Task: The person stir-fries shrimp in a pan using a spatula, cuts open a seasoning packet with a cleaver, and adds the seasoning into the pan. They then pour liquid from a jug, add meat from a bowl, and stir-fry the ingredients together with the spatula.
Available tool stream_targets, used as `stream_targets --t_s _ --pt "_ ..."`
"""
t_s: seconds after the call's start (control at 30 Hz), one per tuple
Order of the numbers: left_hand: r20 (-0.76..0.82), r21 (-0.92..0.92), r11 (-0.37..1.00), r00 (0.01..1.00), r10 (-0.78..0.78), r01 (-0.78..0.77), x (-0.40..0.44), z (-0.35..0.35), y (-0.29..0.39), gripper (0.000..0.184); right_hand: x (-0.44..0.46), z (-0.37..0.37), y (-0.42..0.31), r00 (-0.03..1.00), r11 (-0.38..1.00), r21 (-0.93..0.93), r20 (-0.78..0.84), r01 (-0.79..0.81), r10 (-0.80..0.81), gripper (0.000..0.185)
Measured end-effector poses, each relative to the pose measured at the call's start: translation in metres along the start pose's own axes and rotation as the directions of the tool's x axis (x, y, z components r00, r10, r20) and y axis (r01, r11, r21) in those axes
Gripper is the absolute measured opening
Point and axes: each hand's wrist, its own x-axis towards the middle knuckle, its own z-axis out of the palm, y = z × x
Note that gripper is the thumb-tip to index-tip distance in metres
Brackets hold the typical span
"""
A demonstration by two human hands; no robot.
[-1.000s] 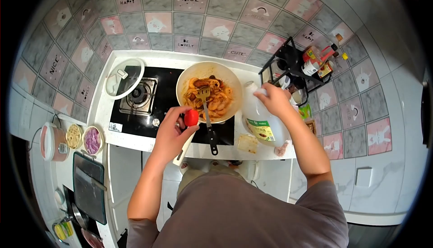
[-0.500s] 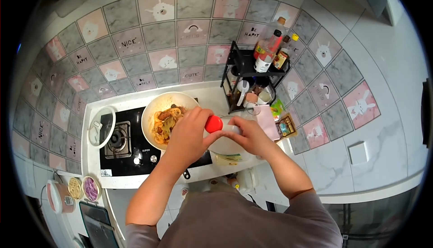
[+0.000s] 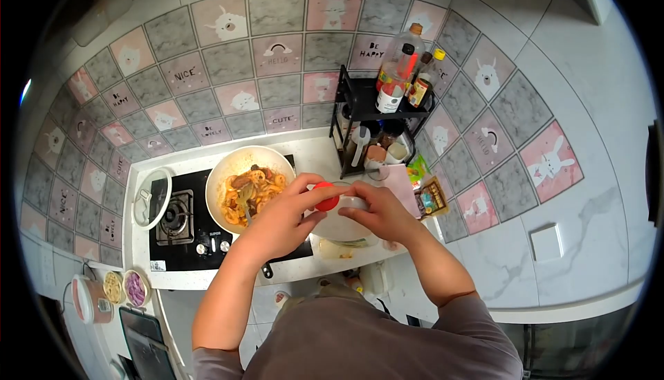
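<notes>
My left hand (image 3: 283,217) has its fingers curled round a round red cap (image 3: 322,197). What lies under the cap is mostly hidden by the fingers. Close beside it, my right hand (image 3: 379,207) is closed with its fingertips on a smooth whitish piece (image 3: 353,204), whose kind I cannot make out. Both hands are over a round, clear dish or lid (image 3: 339,226) on the counter. Left of my hands, a white pan (image 3: 216,172) stands on the stove, holding orange-brown sauced food (image 3: 252,190) in pieces.
A glass lid (image 3: 152,199) leans at the left burner (image 3: 176,217) of the black stove (image 3: 187,255). Behind my right hand stands a black rack (image 3: 363,100) with bottles (image 3: 391,89). A pink cloth (image 3: 401,183) and packets (image 3: 432,197) lie right; bowls (image 3: 136,289) stand lower left.
The red cap and both hands have shifted slightly down in view. My left hand's fingers reach farther across the cap, and more of the pan shows. The whole view has shifted a little.
</notes>
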Motion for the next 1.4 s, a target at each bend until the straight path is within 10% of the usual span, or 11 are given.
stream_targets --t_s 0.17,0.27,0.37,0.73,1.07,1.4 --pt "-0.204 0.296 0.944 0.975 -0.086 0.145 -0.003 0.002 0.002 0.031 0.010 0.004 0.004 0.996 0.993 -0.086 0.033 0.085 -0.082 0.029" --pt "-0.506 0.070 0.928 0.814 -0.284 0.366 -0.005 -0.017 -0.005 0.031 0.031 0.018 0.000 0.983 0.967 -0.179 0.079 0.178 -0.166 0.031" --pt "-0.643 -0.132 0.958 0.714 -0.277 0.253 -0.032 -0.037 -0.020 0.031 0.067 0.043 0.013 0.977 0.943 -0.273 0.141 0.193 -0.160 0.033" --pt "-0.659 -0.331 0.885 0.591 -0.466 0.328 -0.170 -0.037 -0.092 0.029 0.157 0.128 0.012 0.903 0.566 -0.791 0.392 0.233 0.177 0.018" --pt "-0.650 -0.345 0.874 0.585 -0.485 0.341 -0.204 -0.051 -0.103 0.033 0.180 0.138 0.011 0.909 0.581 -0.781 0.385 0.228 0.161 0.021" --pt "-0.558 -0.103 0.915 0.739 -0.377 0.389 -0.122 -0.057 -0.074 0.043 0.113 0.084 0.010 0.996 0.941 -0.338 -0.093 -0.030 -0.002 0.038"
